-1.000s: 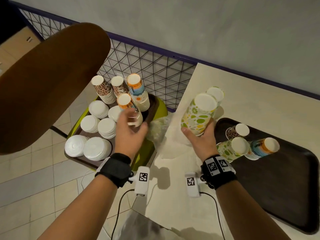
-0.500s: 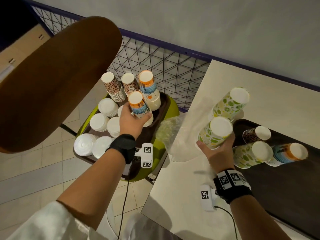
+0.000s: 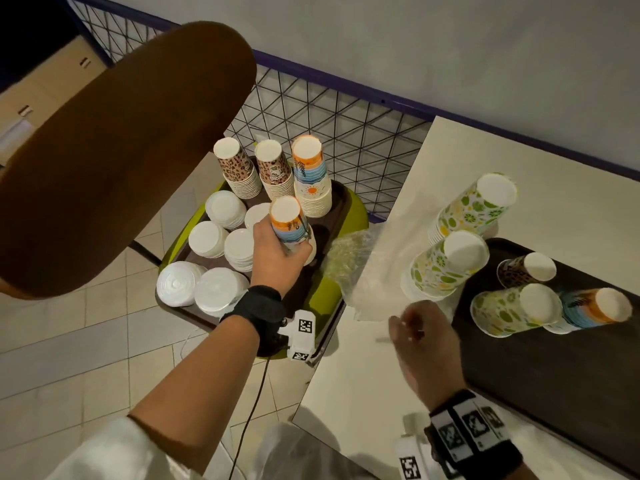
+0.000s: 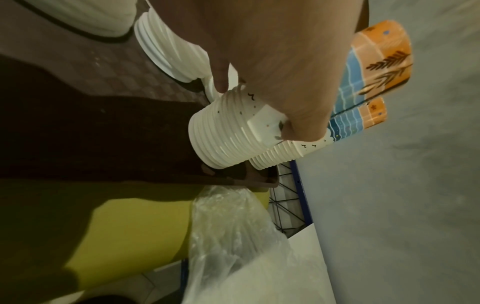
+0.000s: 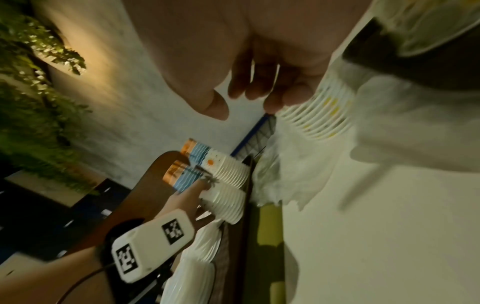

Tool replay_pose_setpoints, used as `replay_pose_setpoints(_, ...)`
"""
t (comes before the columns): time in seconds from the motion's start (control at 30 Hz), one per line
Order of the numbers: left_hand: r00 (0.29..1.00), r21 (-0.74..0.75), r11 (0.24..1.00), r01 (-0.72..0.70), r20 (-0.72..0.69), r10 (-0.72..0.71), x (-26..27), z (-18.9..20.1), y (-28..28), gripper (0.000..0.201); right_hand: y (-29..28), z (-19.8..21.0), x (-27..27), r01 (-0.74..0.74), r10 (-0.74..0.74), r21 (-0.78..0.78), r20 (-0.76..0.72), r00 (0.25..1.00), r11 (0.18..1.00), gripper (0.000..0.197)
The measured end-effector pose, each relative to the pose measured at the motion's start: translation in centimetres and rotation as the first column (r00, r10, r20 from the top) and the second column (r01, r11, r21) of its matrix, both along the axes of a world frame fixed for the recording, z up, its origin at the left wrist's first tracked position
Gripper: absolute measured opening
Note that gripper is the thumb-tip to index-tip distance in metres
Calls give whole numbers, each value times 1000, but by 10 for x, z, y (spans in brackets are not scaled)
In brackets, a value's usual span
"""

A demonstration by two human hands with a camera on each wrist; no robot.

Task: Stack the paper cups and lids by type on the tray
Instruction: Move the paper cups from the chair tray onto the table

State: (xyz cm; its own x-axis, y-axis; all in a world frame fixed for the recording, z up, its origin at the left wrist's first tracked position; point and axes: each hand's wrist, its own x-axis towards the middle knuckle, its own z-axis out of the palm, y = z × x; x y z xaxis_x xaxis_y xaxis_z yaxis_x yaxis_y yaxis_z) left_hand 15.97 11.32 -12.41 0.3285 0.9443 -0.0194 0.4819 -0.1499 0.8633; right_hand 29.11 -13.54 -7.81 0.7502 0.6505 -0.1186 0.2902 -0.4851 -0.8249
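- The left hand has its fingers curled round an upturned beach-print stack, gripping it at the lower part; the left wrist view shows the thumb pressed on the white rims.
- That stack stands on the brown tray atop a green stool, just at 6 o'clock of a taller beach stack.
- At 9 o'clock of the tall stack stand two leopard-print stacks, side by side.
- White lid piles fill the tray's 8 o'clock part, near the left hand.
- The right hand hovers over the white table, fingers loosely curled, holding nothing; it is blurred.
- At 12 o'clock of it stand two lime-print stacks on the table, near crumpled plastic wrap.
- A dark tray at 3 o'clock carries a lime stack, a beach stack and a leopard cup, all lying tilted.
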Motion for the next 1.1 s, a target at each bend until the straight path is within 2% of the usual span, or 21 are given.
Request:
replay_pose_setpoints(0.1, 1000, 3, 1000, -9, -21, 9, -9, -4, -13, 79, 33, 6, -11, -115, 121, 55, -122, 985, 992, 15)
replay_pose_setpoints(0.2, 998, 5, 999, -34, -44, 34, -13, -14, -18, 83, 81, 12, -7, -123, 148, 143, -181, 972, 982, 15)
replay_pose_setpoints(0.27, 999, -12, 999, -35, -42, 34, -13, -18, -20, 77, 116, 14, 2, -133, 158, 145, -175, 972, 980, 20)
replay_pose_setpoints(0.37, 999, -72, 997, -33, 33, 36, -10, -22, -24, 64, 162, 10, 17, -80, 104, 137, -175, 979, 987, 30)
replay_pose_setpoints(0.47, 998, -63, 997, -48, 42, 51, -11, -25, -23, 65, 197, 1, 30, -52, 67, 103, -143, 987, 993, 42)
replay_pose_setpoints(0.63, 999, -37, 999, -23, -31, 22, -14, -15, -27, 80, 239, -8, 45, -148, 150, 34, -54, 987, 988, 73)
replay_pose_setpoints(0.73, 998, -43, 998, -47, 27, 48, -17, -2, -34, 79, 258, -16, 50, -255, 255, 4, -21, 967, 967, 93)
replay_pose_setpoints(0.83, 994, -88, 995, -54, 91, 62, -25, 7, -41, 77, 273, -27, 50, -304, 303, -10, -67, 951, 952, 108)
replay_pose_setpoints(0.93, 987, -121, 991, -49, 145, 66, -36, 13, -46, 73, 283, -41, 48, -281, 279, 5, -113, 953, 960, 108)
replay_pose_setpoints(1.1, 989, -152, 988, -26, 141, 48, -50, 24, -50, 73, 285, -54, 46, -259, 254, -9, -166, 953, 966, 92)
